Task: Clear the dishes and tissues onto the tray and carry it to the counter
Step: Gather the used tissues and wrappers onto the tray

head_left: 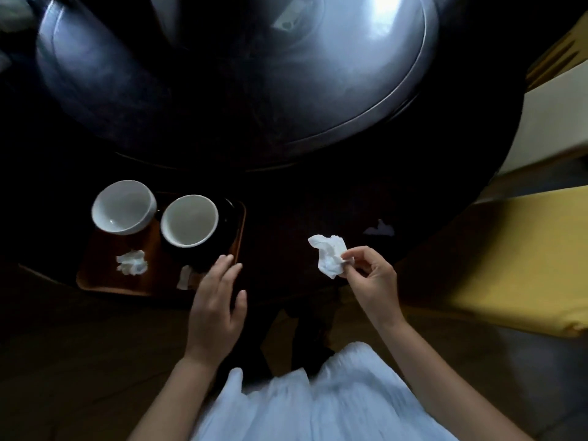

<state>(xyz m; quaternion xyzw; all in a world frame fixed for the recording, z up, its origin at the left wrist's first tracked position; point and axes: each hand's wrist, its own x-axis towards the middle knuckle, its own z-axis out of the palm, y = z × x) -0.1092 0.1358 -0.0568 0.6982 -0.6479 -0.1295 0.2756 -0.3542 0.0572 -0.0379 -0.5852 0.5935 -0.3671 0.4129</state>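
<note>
The right hand (pixel 366 275) is pinching a crumpled white paper tissue (pixel 329 254) between thumb and fingertips, holding it clear above the dark round table (pixel 318 202). The shallow brown wooden tray (pixel 98 268) is lying to the left of that grip, near the table's front edge, so the tissue is likely needing a sideways carry across the body toward it. The left hand (pixel 219 300) is hovering nearer, fingers spread and holding nothing, just over the tray's right front corner, where it may be getting in the way of that carry. Two white ceramic bowls, the left bowl (pixel 122 206) and the right bowl (pixel 189 221), are sitting at the tray's far side, a balled white tissue (pixel 132 262) is resting in front of them, and a smaller paper scrap (pixel 186 276) is lying beside the left hand. Another pale scrap (pixel 380 229) is lying on the table beyond the right hand, apparently waiting for collection. A large glossy turntable (pixel 254 74) is filling the table's middle.
</note>
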